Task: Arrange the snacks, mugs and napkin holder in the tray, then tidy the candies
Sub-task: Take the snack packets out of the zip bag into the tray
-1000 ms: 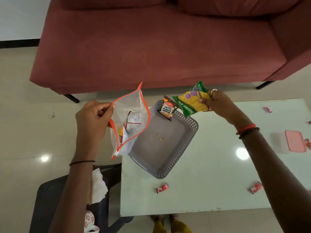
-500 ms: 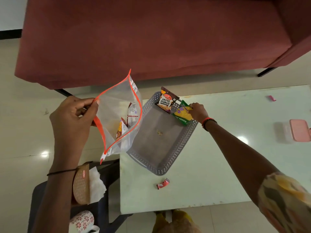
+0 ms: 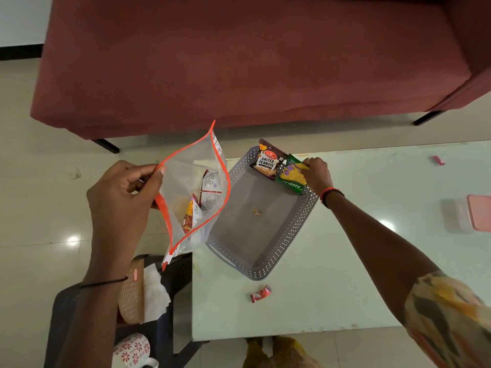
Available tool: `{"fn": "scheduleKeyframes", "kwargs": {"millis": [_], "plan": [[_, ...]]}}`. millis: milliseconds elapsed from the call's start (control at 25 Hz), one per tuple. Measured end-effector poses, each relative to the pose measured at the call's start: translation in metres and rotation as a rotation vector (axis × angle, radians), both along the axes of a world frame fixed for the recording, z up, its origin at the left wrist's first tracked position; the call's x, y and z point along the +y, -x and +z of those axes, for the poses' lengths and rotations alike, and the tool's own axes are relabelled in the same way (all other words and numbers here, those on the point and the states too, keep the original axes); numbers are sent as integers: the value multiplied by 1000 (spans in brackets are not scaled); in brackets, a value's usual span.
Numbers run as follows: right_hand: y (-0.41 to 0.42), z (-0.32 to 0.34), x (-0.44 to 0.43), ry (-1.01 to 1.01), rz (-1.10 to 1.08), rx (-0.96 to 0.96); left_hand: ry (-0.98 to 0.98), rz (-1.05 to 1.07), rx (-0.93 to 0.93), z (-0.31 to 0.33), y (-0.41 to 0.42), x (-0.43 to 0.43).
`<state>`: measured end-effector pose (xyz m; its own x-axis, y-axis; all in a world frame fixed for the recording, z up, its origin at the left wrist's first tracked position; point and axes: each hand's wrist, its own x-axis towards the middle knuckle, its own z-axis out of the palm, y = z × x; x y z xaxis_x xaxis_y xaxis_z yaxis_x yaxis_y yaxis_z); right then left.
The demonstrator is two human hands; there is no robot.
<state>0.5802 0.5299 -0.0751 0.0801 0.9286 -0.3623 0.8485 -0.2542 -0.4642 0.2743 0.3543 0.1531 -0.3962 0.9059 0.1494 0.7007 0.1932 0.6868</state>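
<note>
Lowered from the air, the moong dal packet point(image 3: 291, 177) leans at 1 o'clock in the tray point(image 3: 265, 235), pinched by the right grip point(image 3: 317, 175). The left grip point(image 3: 121, 200) pinches the zip bag point(image 3: 186, 181) at 9 o'clock.

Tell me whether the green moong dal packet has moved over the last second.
Yes. The green packet dropped from above the tray into its far corner, beside the salted peanuts packet; the right hand holds it.

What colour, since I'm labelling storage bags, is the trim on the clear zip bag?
Orange, round the mouth of the zip bag; clearest in the head view.
</note>
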Motion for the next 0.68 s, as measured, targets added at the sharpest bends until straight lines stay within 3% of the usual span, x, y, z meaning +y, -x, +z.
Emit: {"fn": "scheduleKeyframes", "kwargs": {"millis": [200, 360, 560, 680], "plan": [[2, 4, -7, -30, -4, -48, 1, 10, 23, -1, 0, -4], [4, 24, -11, -79, -66, 28, 4, 15, 35, -1, -4, -6], [34, 123, -25, -337, -127, 390, -10, 10, -4, 0, -13, -10], [54, 219, -63, -502, 125, 671, -3, -12, 19, 0, -20, -12]]}}
